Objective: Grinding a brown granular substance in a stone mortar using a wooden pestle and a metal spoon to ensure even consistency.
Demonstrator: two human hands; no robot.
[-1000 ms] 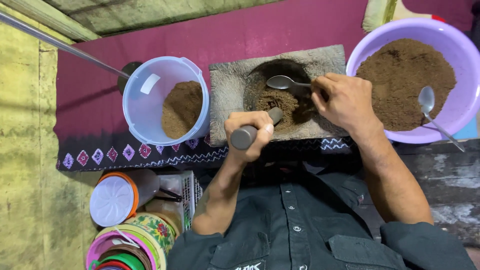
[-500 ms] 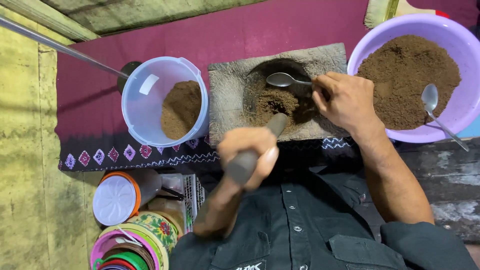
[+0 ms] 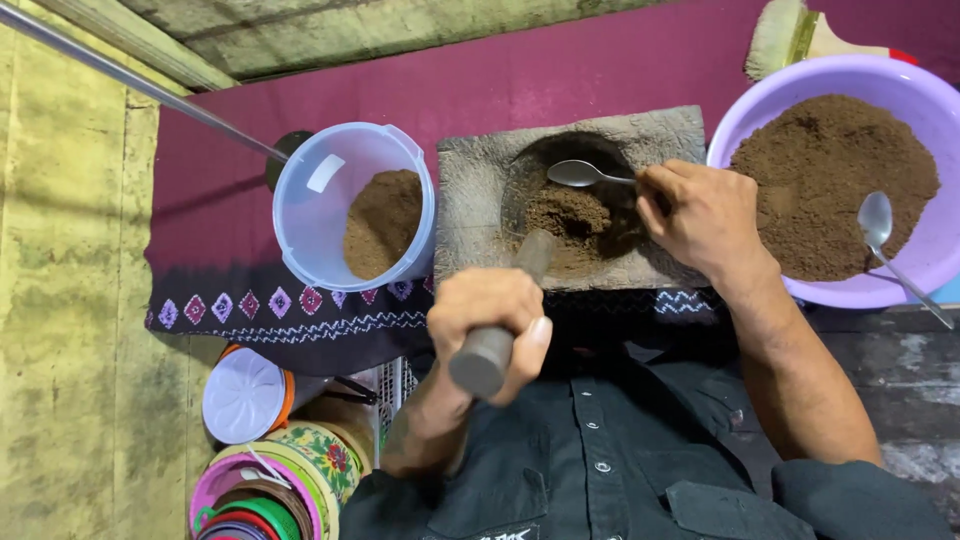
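Note:
My left hand (image 3: 490, 310) grips a grey stone pestle (image 3: 500, 325), whose far tip rests at the near edge of the hollow in a grey stone mortar slab (image 3: 470, 180). Brown powder (image 3: 575, 215) lies heaped in that hollow. My right hand (image 3: 705, 215) holds a metal spoon (image 3: 585, 175) by its handle, the bowl of the spoon hovering over the powder. The slab sits on a dark red cloth (image 3: 560, 70).
A pale blue plastic tub (image 3: 320, 215) with brown powder stands left of the slab. A purple basin (image 3: 900, 85) of powder with a second spoon (image 3: 880, 230) is at the right. Lidded jars and coloured rings (image 3: 265, 480) are stacked at lower left. A metal rod (image 3: 130, 80) crosses the upper left.
My left hand has drawn the pestle back toward me and tilted it up, so its butt end now points at the camera. The spoon hand has barely shifted.

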